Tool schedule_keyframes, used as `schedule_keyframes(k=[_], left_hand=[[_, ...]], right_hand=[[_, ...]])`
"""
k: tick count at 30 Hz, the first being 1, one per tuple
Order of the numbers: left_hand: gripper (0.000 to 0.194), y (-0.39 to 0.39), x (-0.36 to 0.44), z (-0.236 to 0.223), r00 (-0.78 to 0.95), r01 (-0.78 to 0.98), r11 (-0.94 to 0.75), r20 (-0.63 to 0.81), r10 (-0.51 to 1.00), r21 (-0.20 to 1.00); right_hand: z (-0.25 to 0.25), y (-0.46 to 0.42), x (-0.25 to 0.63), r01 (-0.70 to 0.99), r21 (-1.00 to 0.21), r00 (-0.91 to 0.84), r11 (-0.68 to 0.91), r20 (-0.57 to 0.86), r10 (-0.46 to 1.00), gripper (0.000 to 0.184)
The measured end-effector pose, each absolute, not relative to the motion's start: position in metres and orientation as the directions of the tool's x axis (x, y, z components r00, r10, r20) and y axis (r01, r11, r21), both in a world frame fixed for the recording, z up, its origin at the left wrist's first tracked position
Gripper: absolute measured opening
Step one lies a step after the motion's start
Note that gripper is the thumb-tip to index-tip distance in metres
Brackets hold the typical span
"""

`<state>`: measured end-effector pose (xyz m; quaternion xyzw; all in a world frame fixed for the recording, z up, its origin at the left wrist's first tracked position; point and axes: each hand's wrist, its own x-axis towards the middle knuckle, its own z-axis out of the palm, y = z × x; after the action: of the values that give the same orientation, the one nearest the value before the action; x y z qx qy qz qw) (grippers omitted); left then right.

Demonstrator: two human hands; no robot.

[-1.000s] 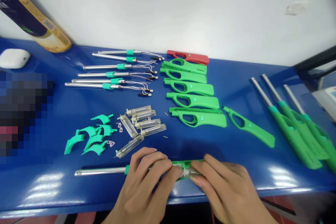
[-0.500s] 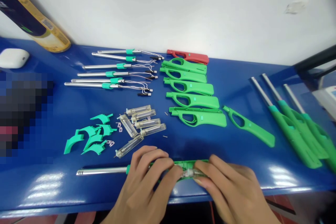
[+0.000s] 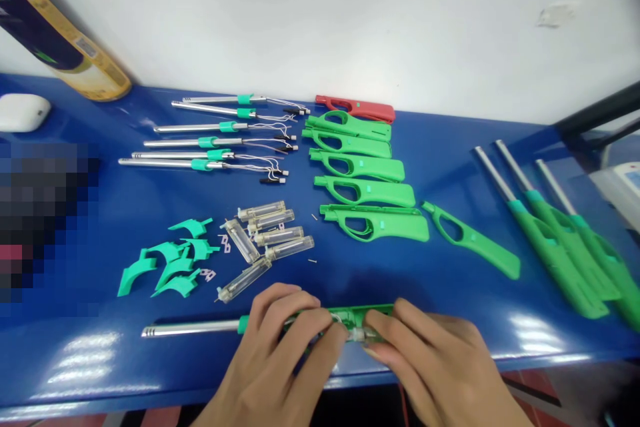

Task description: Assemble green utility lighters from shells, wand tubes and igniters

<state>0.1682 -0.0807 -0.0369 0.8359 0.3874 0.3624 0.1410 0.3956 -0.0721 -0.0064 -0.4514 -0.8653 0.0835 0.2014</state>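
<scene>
Both hands rest on a half-built green lighter [image 3: 350, 315] lying at the near edge of the blue table [image 3: 100, 207]. Its metal tube [image 3: 190, 328] sticks out to the left. My left hand [image 3: 275, 360] presses fingers down on the lighter's front part. My right hand [image 3: 430, 360] pinches a small clear part [image 3: 357, 333] in the open shell with thumb and forefinger. The fingertips of the two hands nearly meet.
Behind lie a clump of clear fuel tanks [image 3: 265, 237], teal triggers [image 3: 170, 263], several metal tubes with wires [image 3: 210, 140], a row of green shell halves [image 3: 365, 190], one red shell [image 3: 355, 107], a loose green half [image 3: 473, 247] and three finished lighters [image 3: 565, 247] at right.
The hands and the lighter have barely shifted; the view has tilted slightly. My right fingers stay pinched on the small clear part.
</scene>
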Motion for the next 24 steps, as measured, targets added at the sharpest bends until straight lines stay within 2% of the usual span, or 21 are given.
schedule_keyframes(k=[4,7,11,16,20,24], left_hand=[[0.032,-0.081,0.164,-0.035,0.456,0.565,-0.629,0.433,0.778,0.534],[0.034,-0.084,0.162,-0.035,0.428,0.592,-0.58,0.391,0.815,0.56],[0.032,-0.092,0.158,-0.039,0.39,0.676,-0.557,0.407,0.826,0.482],[0.025,-0.107,0.146,-0.049,0.475,0.707,-0.56,0.297,0.828,0.432],[0.021,-0.112,0.143,-0.053,0.515,0.719,-0.585,0.277,0.811,0.374],[0.033,-0.11,0.149,-0.048,0.493,0.754,-0.579,0.314,0.811,0.312]], right_hand=[[-0.009,-0.074,0.403,0.765,-0.315,-0.504,0.561,0.249,0.827,0.032],[-0.011,-0.072,0.408,0.767,-0.376,-0.48,0.519,0.2,0.854,0.03],[-0.013,-0.071,0.409,0.75,-0.45,-0.479,0.484,0.134,0.867,0.025],[-0.014,-0.072,0.409,0.739,-0.495,-0.464,0.458,0.119,0.878,0.022],[-0.015,-0.07,0.409,0.78,-0.4,-0.437,0.482,0.203,0.876,0.032],[-0.017,-0.07,0.409,0.776,-0.344,-0.481,0.528,0.219,0.849,0.039]])
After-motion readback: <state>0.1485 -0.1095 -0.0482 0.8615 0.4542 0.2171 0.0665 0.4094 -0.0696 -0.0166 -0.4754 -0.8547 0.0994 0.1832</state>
